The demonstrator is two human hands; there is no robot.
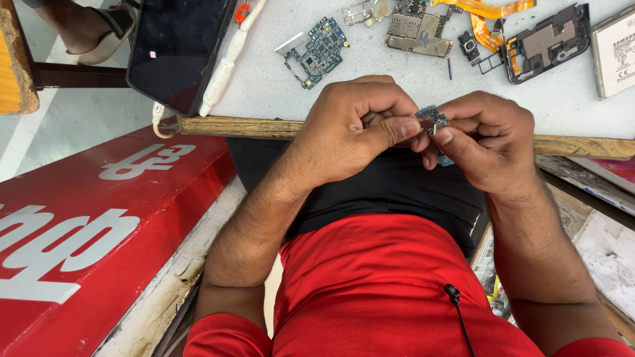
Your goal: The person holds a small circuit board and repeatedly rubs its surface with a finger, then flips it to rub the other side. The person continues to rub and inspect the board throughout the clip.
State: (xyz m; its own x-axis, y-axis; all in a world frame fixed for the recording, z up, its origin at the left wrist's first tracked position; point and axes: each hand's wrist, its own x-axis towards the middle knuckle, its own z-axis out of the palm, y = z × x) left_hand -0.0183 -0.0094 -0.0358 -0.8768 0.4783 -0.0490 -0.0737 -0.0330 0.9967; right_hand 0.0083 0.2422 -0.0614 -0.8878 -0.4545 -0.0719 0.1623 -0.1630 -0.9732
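Observation:
Both hands meet just below the table's front edge, above my lap. My left hand [357,125] and my right hand [486,142] pinch one small blue circuit board piece [432,119] between thumbs and fingertips. Most of the piece is hidden by my fingers. On the white tabletop [264,86] beyond my hands lie a blue circuit board [316,51], a larger metal-shielded board [417,30] and a black phone frame [548,41].
A dark phone [175,49] overhangs the table's left corner beside a white cable [228,63]. An orange flex ribbon [486,16] and a small camera module [469,45] lie at the back, a silver battery [615,53] at far right. A red signboard [86,231] sits lower left. Another person's sandalled foot [92,30] shows top left.

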